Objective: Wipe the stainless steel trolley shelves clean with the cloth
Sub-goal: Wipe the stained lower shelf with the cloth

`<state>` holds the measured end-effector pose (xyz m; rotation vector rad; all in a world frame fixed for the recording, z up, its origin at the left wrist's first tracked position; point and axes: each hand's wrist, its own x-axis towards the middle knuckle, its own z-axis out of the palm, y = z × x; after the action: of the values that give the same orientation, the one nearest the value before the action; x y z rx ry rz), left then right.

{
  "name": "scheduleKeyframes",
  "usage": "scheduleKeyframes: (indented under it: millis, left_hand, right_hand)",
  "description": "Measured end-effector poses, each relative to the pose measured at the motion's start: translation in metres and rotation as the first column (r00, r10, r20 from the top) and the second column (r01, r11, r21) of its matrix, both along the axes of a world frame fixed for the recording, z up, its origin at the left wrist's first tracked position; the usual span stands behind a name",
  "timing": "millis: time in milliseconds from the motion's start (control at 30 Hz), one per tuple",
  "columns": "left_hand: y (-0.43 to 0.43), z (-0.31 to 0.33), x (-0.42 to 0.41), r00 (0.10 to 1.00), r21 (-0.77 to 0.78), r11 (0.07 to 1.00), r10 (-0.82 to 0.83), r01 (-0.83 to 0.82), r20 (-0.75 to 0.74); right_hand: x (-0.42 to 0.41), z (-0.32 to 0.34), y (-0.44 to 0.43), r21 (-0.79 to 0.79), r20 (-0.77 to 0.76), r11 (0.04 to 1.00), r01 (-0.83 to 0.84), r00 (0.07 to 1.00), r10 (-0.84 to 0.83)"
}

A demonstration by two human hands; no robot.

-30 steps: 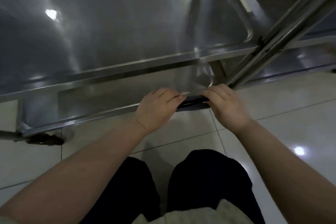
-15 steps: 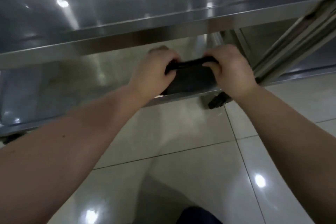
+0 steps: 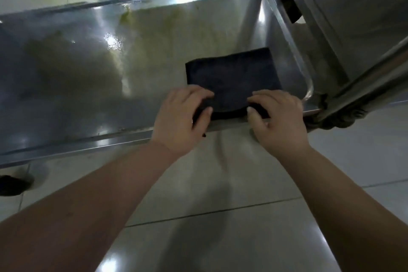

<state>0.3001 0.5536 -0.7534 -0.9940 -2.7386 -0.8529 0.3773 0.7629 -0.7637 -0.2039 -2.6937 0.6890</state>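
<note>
Nearest me, my left hand (image 3: 180,117) and right hand (image 3: 279,118) each keep a closed grip, pinching the near corners of the dark cloth (image 3: 231,73); it lies folded flat in the right near corner of the trolley shelf (image 3: 88,77); soft and light, it will likely bunch, so I'd press flat on top; yellowish smears (image 3: 132,28) show farther back.

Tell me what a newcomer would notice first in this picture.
First, the dark cloth lying flat in the near right corner of the steel shelf, with the left hand and right hand pinching its near edge. Next, the yellowish-green smear across the shelf's middle and far side.
</note>
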Motion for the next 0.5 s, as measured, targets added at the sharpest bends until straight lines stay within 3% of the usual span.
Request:
scheduleKeyframes:
  millis: [67, 133, 167, 233, 300, 500]
  left_hand:
    - [-0.003, 0.007, -0.021, 0.985, 0.059, 0.983, 0.17, -0.172, 0.025]
    - [-0.007, 0.004, -0.049, 0.947, -0.055, 0.95, 0.31, -0.306, 0.081]
    - [-0.009, 0.0, -0.062, 0.934, -0.17, 0.928, 0.348, -0.331, 0.079]
    - [-0.012, -0.009, -0.077, 0.927, -0.4, 0.858, 0.372, -0.323, 0.049]
    - [-0.012, -0.018, -0.082, 0.925, -0.5, 0.808, 0.378, -0.313, 0.033]
    - [-0.013, -0.021, -0.079, 0.923, -0.55, 0.772, 0.385, -0.32, 0.004]
  right_hand:
    - [-0.012, 0.008, 0.0, -0.058, -0.039, 0.998, 0.006, 0.999, -0.009]
    - [-0.031, 0.013, -0.003, 0.003, -0.009, 1.0, -0.017, 1.0, 0.017]
    - [-0.04, 0.015, -0.007, 0.046, 0.078, 0.998, -0.038, 0.996, 0.034]
    - [-0.059, 0.017, -0.015, 0.126, 0.343, 0.988, -0.089, 0.938, 0.04]
    - [-0.072, 0.011, -0.019, 0.235, 0.503, 0.96, -0.149, 0.864, 0.011]
    - [-0.082, 0.004, -0.022, 0.331, 0.589, 0.925, -0.186, 0.806, -0.049]
